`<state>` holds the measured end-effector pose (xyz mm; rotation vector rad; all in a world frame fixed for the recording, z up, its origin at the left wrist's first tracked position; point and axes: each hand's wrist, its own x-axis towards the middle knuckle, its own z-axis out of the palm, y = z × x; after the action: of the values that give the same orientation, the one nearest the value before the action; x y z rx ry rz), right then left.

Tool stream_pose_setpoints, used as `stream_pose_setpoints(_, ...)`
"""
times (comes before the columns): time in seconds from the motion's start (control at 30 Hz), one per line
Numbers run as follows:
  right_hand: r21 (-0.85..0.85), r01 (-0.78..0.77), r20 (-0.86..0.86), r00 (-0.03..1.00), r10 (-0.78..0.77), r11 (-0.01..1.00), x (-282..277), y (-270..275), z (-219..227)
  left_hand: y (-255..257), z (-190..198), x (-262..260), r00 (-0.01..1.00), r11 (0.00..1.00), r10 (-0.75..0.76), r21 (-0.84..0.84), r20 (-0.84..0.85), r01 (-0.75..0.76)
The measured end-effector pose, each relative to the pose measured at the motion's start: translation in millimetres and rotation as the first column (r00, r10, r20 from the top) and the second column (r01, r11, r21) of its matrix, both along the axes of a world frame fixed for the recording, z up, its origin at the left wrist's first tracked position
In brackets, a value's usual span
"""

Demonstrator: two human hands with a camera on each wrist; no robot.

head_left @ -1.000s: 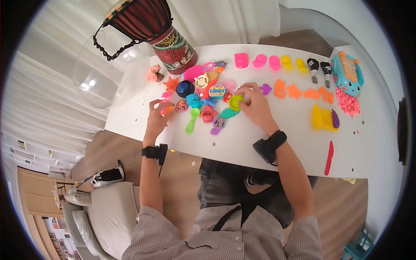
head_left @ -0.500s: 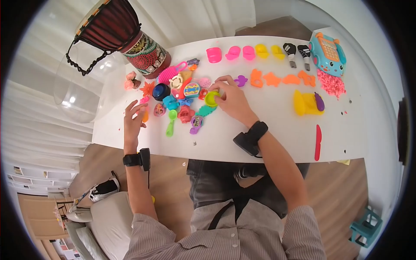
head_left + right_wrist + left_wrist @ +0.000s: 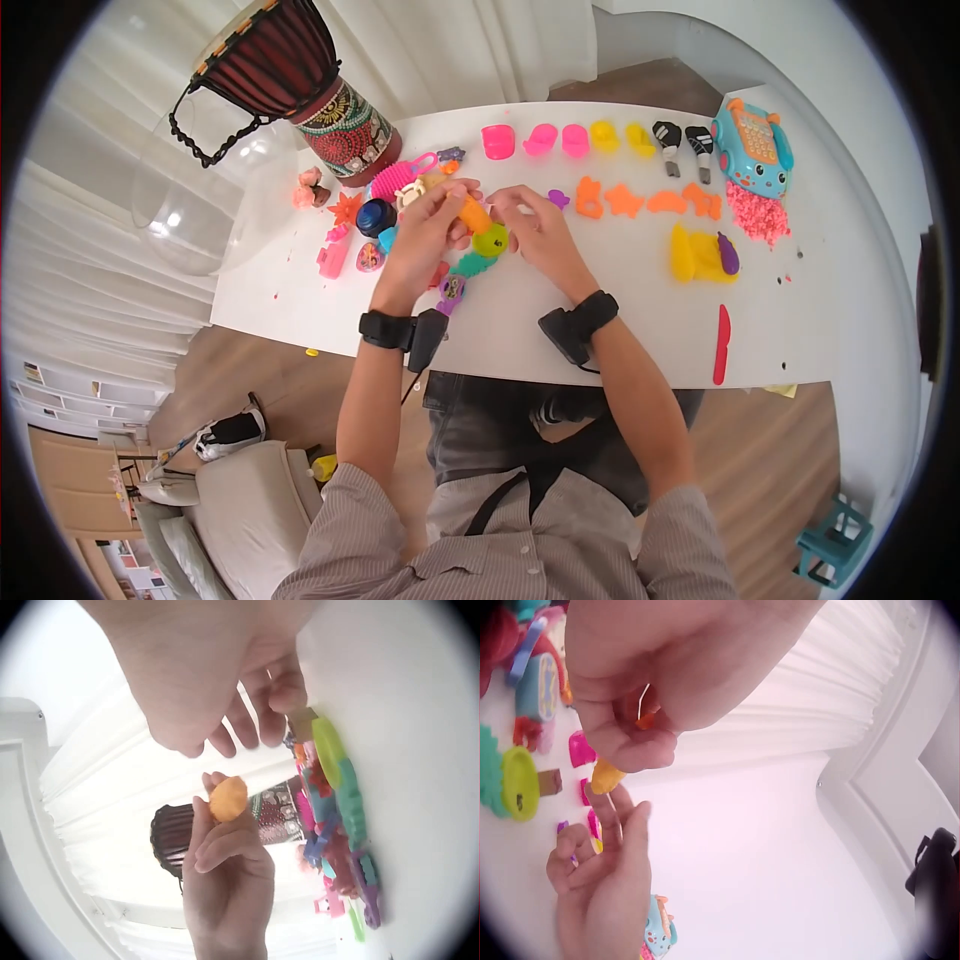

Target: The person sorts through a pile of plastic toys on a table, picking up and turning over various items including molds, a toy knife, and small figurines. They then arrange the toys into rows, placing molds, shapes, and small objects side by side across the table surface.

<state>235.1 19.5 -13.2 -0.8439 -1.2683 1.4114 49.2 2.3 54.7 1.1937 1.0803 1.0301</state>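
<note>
My left hand [image 3: 422, 240] pinches a small rounded orange piece [image 3: 474, 214] between thumb and fingers, raised above the table. In the right wrist view, the orange piece [image 3: 228, 799] shows its blunt end, pointing at my right hand. My right hand [image 3: 545, 240] holds nothing; its fingers are loosely bent, close to the orange piece. A lime-green round toy dish [image 3: 490, 241] lies just below the orange piece in the head view, beside a teal toy [image 3: 474, 264]. A purple toy [image 3: 452, 290] lies nearer the front edge, and my left hand hides part of the toy pile.
A drum [image 3: 345, 130] stands at the back left near a dark blue round toy [image 3: 376, 217]. Orange cut shapes [image 3: 625, 202] and pink and yellow pieces [image 3: 541, 139] lie in rows. To the right are a toy phone [image 3: 755, 150], pink bits [image 3: 758, 215] and a red knife [image 3: 721, 345].
My left hand has picked up the orange piece from the left side and brought it right, toward my right hand. My right hand has let go of the lime-green dish.
</note>
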Motion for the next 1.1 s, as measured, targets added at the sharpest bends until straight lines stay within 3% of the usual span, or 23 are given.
stream_pose_setpoints(0.03,0.005,0.001,0.002,1.000,-0.001,1.000,0,1,-1,4,-9,3,0.995,1.000,-0.003,-0.018,0.101,0.005)
stream_pose_setpoints(0.1,0.261,0.004,0.148,0.988,-0.044,0.965,-4,2,-6,5,-16,9,0.991,0.999,-0.018,-0.025,0.131,0.021)
stream_pose_setpoints(0.2,0.238,0.000,0.297,0.952,-0.073,0.971,2,1,-2,3,-24,12,0.985,0.998,0.037,-0.063,0.168,-0.027)
stream_pose_setpoints(0.3,0.264,0.043,0.403,0.903,-0.150,0.963,13,-10,13,-9,-17,7,0.996,1.000,-0.013,-0.006,0.086,0.014)
stream_pose_setpoints(0.33,0.272,0.036,0.404,0.903,-0.148,0.962,18,-14,14,-17,-9,4,0.997,0.997,0.065,-0.029,-0.048,-0.067)
stream_pose_setpoints(0.37,0.368,0.141,0.453,0.836,-0.310,0.919,25,-19,12,-21,-3,1,0.973,0.988,0.140,-0.044,-0.183,-0.150)
stream_pose_setpoints(0.4,0.467,0.231,0.480,0.744,-0.464,0.854,33,-24,9,-21,-8,-7,0.973,0.987,0.147,-0.040,-0.180,-0.156)
stream_pose_setpoints(0.43,0.469,0.224,0.481,0.746,-0.460,0.854,43,-29,5,-19,-20,-18,0.936,0.975,0.220,0.100,-0.274,-0.200)
stream_pose_setpoints(0.47,0.491,0.287,0.519,0.662,-0.541,0.823,54,-33,-1,-19,-31,-29,0.884,0.944,0.302,0.240,-0.357,-0.225)
stream_pose_setpoints(0.5,0.515,0.346,0.551,0.567,-0.612,0.784,63,-38,-4,-17,-39,-40,0.882,0.943,0.306,0.239,-0.358,-0.230)
stream_pose_setpoints(0.57,0.446,0.371,0.577,0.576,-0.578,0.815,83,-45,-3,-12,-50,-56,0.756,0.871,0.413,0.462,-0.508,-0.165)
stream_pose_setpoints(0.6,0.373,0.399,0.602,0.583,-0.546,0.838,91,-49,-2,-11,-50,-60,0.756,0.870,0.414,0.463,-0.506,-0.167)
stream_pose_setpoints(0.67,0.333,0.425,0.570,0.620,-0.539,0.842,99,-55,-6,-9,-53,-67,0.634,0.829,0.489,0.545,-0.599,-0.125)
stream_pose_setpoints(0.7,0.291,0.448,0.536,0.656,-0.532,0.845,100,-56,-6,-3,-55,-72,0.633,0.827,0.492,0.547,-0.597,-0.128)
stream_pose_setpoints(0.77,0.294,0.445,0.575,0.624,-0.528,0.846,101,-60,0,15,-63,-84,0.468,0.715,0.656,0.686,-0.592,-0.136)
stream_pose_setpoints(0.8,0.291,0.447,0.615,0.590,-0.523,0.846,100,-63,2,25,-67,-92,0.466,0.717,0.655,0.684,-0.595,-0.135)
stream_pose_setpoints(0.87,0.280,0.463,0.582,0.614,-0.532,0.841,104,-60,-8,48,-69,-106,0.406,0.652,0.714,0.753,-0.571,-0.087)
stream_pose_setpoints(1.1,0.314,0.508,0.453,0.662,-0.597,0.802,111,-55,-22,95,-55,-124,0.343,0.796,0.564,0.605,-0.751,0.015)
